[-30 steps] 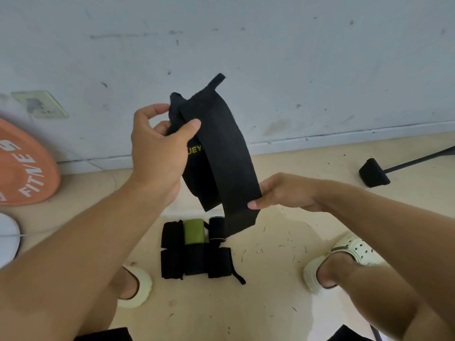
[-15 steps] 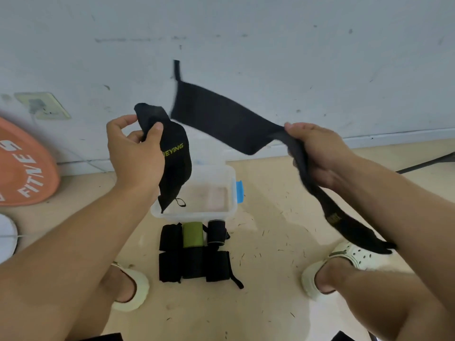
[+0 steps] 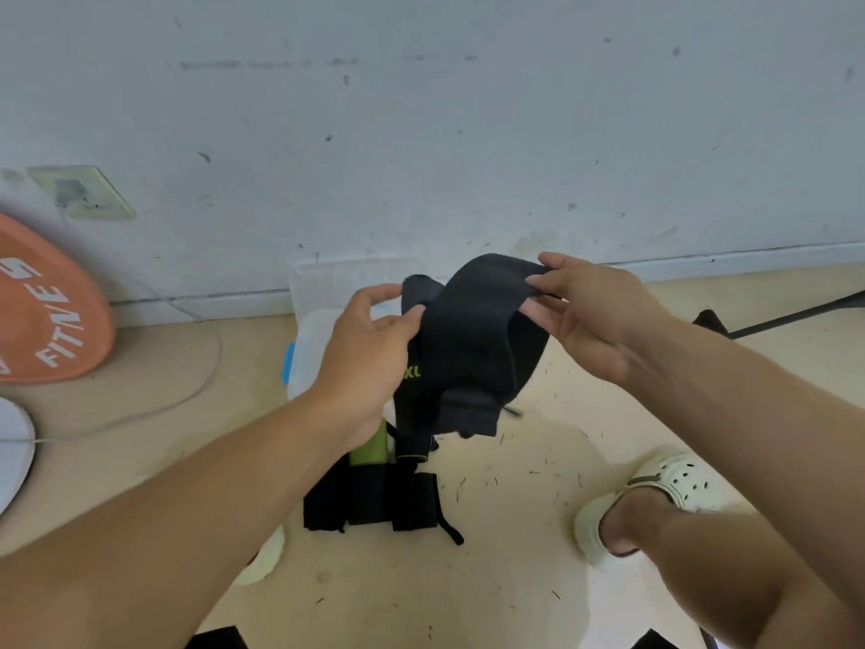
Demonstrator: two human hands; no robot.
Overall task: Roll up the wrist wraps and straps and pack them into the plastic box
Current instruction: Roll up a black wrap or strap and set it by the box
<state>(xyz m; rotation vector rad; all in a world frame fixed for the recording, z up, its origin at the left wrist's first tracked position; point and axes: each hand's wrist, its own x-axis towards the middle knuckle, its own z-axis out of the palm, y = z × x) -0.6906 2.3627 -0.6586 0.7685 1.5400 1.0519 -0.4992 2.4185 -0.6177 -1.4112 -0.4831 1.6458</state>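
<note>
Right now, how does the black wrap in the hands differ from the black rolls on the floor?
The black wrap is unrolled, draped loosely; the black rolls are wound into tight bundles. The wrap is in the air, pinched between the left hand and the right hand; the rolls lie side by side on the floor, untouched. Both are dark fabric, and neither is in the plastic box yet.

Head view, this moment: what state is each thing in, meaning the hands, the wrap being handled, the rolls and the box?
left hand: pinches the black wrap's left end
right hand: pinches the wrap's upper right edge
black wrap: unrolled, draped between both hands, above the floor
rolled wraps: rolled, lying together on the floor, outside the box
green roll: rolled, on the floor
plastic box: open, contents hidden by the hands
</note>
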